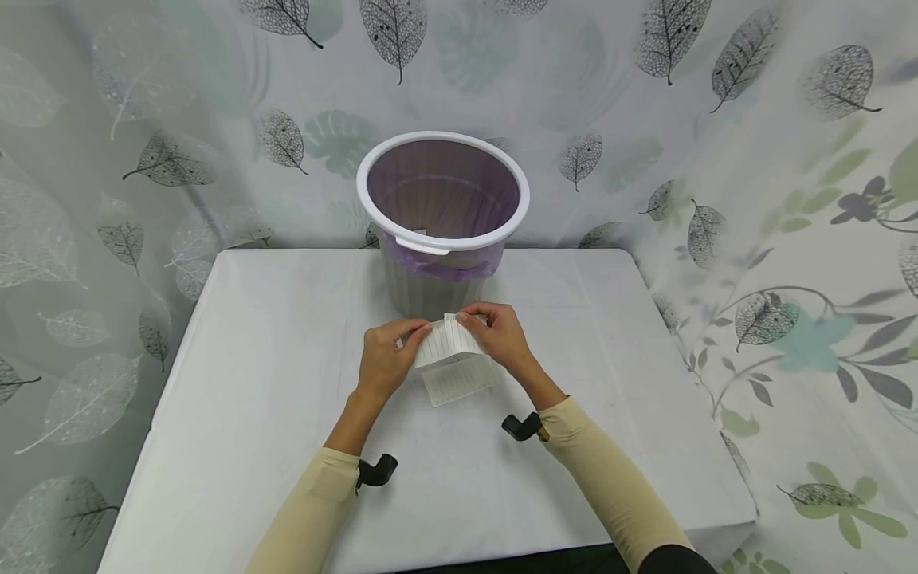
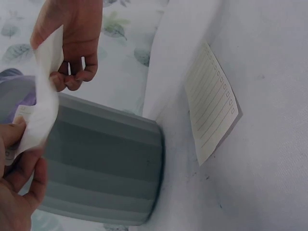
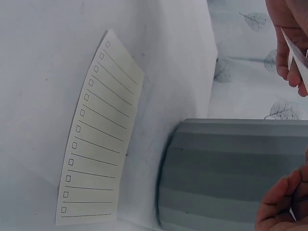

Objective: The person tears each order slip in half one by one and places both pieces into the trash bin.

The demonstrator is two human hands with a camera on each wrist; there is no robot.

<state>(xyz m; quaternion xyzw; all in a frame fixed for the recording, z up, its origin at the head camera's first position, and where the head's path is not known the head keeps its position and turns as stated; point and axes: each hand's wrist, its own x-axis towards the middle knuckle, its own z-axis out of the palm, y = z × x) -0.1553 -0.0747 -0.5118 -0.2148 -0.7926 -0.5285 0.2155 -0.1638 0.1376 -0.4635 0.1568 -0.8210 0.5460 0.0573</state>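
Left hand point(image 1: 382, 360) and right hand point(image 1: 502, 339) each pinch an edge of a lined paper point(image 1: 446, 343), held above a checklist sheet point(image 1: 460, 381) on the table point(image 1: 258, 367); an uneven tug could tear it or slip it loose. Just beyond, a bin point(image 1: 423, 296) holds a purple liner point(image 1: 452, 195), its bottom hidden, with one small pale, unidentifiable patch inside.

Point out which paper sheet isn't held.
The lower sheet, lying on the table; the upper sheet is raised, pinched by the left hand and right hand.
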